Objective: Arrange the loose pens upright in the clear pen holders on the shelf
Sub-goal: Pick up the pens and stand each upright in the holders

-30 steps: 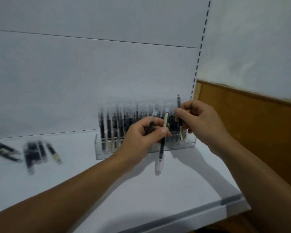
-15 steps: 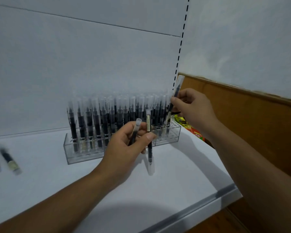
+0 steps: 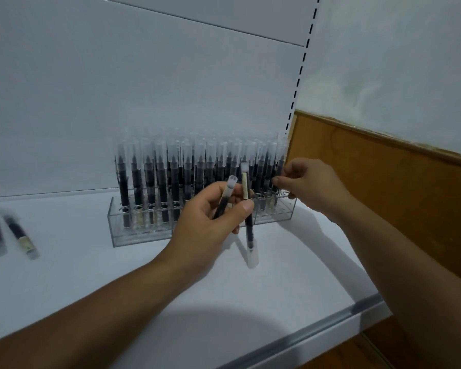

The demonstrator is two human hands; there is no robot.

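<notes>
Right hand (image 3: pixel 308 182): your fingertips pinch the black clear-capped pen (image 3: pixel 280 163) at the clear acrylic holder's (image 3: pixel 139 233) right end; push it straight down, then release.
Left hand (image 3: pixel 210 222): grips two spare pens (image 3: pixel 248 230); hold them off the row.
Loose pens (image 3: pixel 19 233): lying far left.

A white back panel (image 3: pixel 117 89) rises behind the fingers (image 3: pixel 288 182), with a column of black slots (image 3: pixel 300 75) running up above them. Right of the fingers, a brown wooden panel (image 3: pixel 397 195) meets a patchy white wall (image 3: pixel 397 62).
</notes>
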